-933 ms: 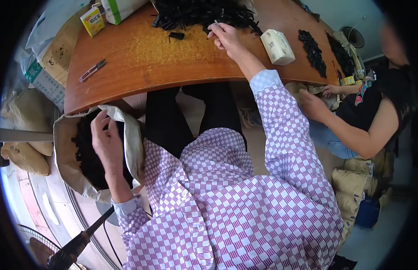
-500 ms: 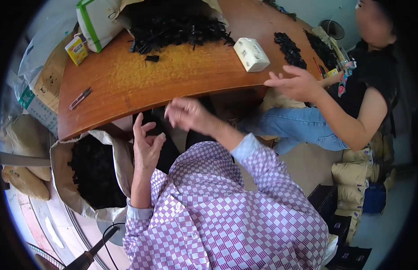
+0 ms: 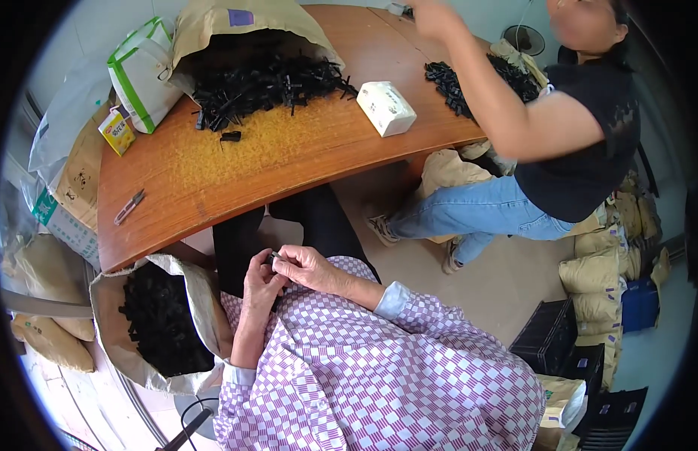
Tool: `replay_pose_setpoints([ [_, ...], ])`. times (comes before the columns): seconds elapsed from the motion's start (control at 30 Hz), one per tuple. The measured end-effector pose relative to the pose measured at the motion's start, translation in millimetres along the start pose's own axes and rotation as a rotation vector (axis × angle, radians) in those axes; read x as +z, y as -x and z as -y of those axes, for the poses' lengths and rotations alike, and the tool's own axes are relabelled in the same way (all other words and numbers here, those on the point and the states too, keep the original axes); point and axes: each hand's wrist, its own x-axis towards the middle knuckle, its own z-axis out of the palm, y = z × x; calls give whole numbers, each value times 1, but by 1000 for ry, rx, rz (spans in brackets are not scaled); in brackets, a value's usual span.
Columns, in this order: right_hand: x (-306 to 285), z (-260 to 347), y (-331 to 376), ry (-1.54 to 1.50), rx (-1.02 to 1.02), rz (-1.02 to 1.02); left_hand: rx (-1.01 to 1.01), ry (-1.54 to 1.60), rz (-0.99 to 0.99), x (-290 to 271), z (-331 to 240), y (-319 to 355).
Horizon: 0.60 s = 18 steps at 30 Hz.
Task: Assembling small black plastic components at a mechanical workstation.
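My left hand (image 3: 258,282) and my right hand (image 3: 310,269) meet above my lap, just off the table's near edge. Between their closed fingertips is a small dark piece (image 3: 273,258), mostly covered, so its exact kind does not show. Left of my left forearm stands a white woven sack (image 3: 219,301) filled with black pieces (image 3: 165,323). On the table, a brown paper sack (image 3: 258,34) lies on its side, and a heap of black strip-like parts (image 3: 266,86) spills from its mouth. One loose black part (image 3: 230,136) rests apart from the heap.
Yellowish shavings (image 3: 236,154) cover part of the wooden table (image 3: 161,218). On it are a cutter-like tool (image 3: 128,207), a yellow carton (image 3: 116,132) and a tissue pack (image 3: 386,108). At right, a co-worker (image 3: 582,143) reaches across another black pile (image 3: 446,89). Black crates (image 3: 544,331) stand lower right.
My hands have come down from near the table edge, closed and met over my lap on a small dark piece. The co-worker's arm has swung up and across the table's far side.
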Motion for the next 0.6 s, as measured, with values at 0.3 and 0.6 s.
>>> replay_pose_setpoints([
  [0.3,1,-5,-4,-10,79,-58,166,-108,-53,8,-1,6],
  [0.6,1,-17,-4,21,141,-100,211,-351,-75,8,-2,12],
])
